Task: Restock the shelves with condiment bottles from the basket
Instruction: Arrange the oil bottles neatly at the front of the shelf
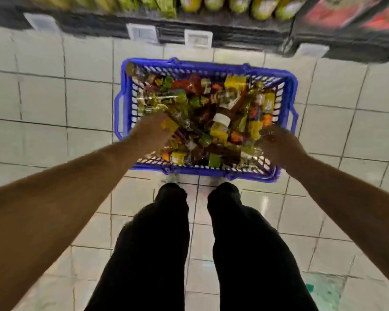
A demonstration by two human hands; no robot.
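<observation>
A blue plastic basket (208, 65) stands on the tiled floor in front of my feet, heaped with several condiment bottles lying at all angles. A yellow bottle with a white cap (220, 129) lies near the middle. My left hand (149, 132) reaches into the basket's left side, among clear and yellow-labelled bottles. On the right side, near the front, my right hand (277, 145) is down against more bottles. Motion blur hides the fingers of both hands, so any grip is unclear.
The lowest shelf (211, 5) runs along the top, stocked with green and yellow packs, and white price tags (198, 38) sit on its dark edge. Red packaging (346, 12) sits at the top right. My legs in black trousers (157, 243) stand just behind the basket.
</observation>
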